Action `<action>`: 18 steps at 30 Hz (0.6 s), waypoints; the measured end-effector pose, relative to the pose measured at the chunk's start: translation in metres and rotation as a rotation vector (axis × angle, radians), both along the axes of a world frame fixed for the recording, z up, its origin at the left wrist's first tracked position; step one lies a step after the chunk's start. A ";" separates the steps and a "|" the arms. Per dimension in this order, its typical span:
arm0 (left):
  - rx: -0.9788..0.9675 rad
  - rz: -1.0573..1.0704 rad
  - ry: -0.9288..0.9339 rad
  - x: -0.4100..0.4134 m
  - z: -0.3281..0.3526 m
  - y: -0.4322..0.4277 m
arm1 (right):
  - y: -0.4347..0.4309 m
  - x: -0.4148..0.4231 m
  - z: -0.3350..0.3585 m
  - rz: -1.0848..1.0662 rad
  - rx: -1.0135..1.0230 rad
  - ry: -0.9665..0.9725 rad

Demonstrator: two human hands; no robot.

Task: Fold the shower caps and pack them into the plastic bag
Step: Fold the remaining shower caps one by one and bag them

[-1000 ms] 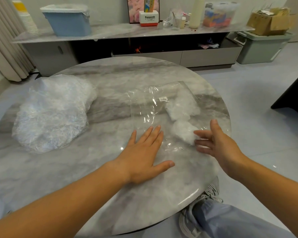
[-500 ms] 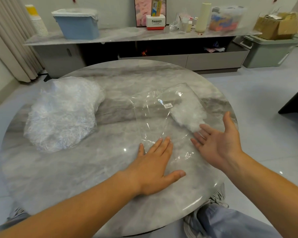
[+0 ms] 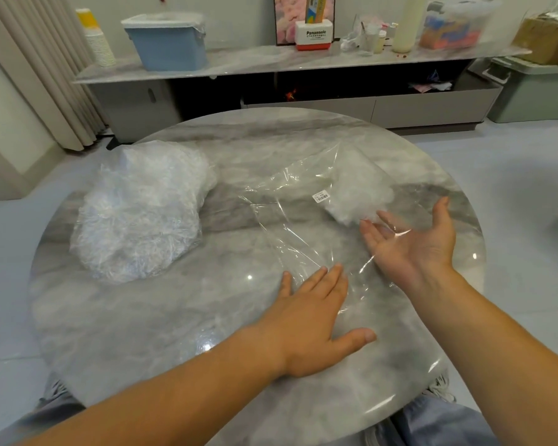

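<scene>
At the near edge of the round marble table (image 3: 142,333), the left hand (image 3: 310,320) lies flat, fingers straight, pinning the clear plastic bag (image 3: 290,217), while the right hand (image 3: 413,249) is palm up, fingers spread and holding nothing, seemingly under the film, fingertips just short of the white folded caps (image 3: 355,194) at the bag's far end. I'd judge a packing stroke finished; next the right hand must slip out and cross to the loose pile of shower caps (image 3: 139,214) on the left, well apart. Nothing lies between, though slack film may cling.
</scene>
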State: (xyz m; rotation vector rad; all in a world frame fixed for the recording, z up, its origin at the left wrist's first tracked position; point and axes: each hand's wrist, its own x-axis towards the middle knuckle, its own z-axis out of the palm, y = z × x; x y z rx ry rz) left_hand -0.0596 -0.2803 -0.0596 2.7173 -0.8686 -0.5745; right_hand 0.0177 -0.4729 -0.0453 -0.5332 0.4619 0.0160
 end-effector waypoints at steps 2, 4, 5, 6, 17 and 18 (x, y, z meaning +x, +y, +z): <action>0.006 -0.004 0.000 0.000 0.000 0.000 | -0.003 0.004 -0.003 0.035 -0.010 0.011; 0.004 0.003 0.000 0.001 0.000 0.000 | -0.005 0.005 -0.003 0.067 -0.046 0.013; 0.004 0.008 0.000 0.001 0.001 0.001 | -0.006 0.005 -0.003 0.071 -0.047 0.011; 0.008 0.013 -0.002 0.001 0.002 0.001 | -0.007 0.003 -0.002 0.064 -0.040 0.009; 0.083 0.042 -0.016 0.000 0.006 0.004 | -0.003 -0.024 0.011 -0.154 -0.138 0.172; 0.083 0.041 -0.014 -0.001 0.006 0.005 | -0.003 -0.025 0.012 -0.158 -0.159 0.191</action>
